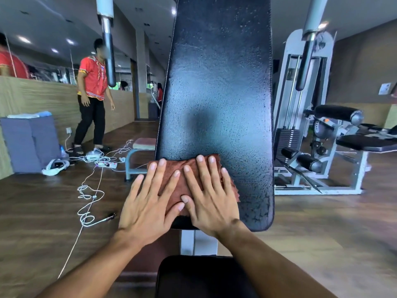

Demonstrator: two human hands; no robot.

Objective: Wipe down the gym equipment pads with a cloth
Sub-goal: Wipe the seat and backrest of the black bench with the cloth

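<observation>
Head view, looking down: reddish-brown cloth flat against lower part of black back pad, near its bottom left edge. Left hand and right hand side by side on cloth, fingers straight and spread, palms pressing, thumbs touching; nothing pinched. Droplets or scuffs visible across upper pad, so most of it probably unwiped. Best done with even pressure from both palms, long overlapping upward strokes, cloth kept flat under fingers instead of bunching, right strip and cracked lower corner not skipped. Black seat pad just below, likely next. Beyond: white cables on wooden floor, person in red shirt, leg machine well apart at right.
</observation>
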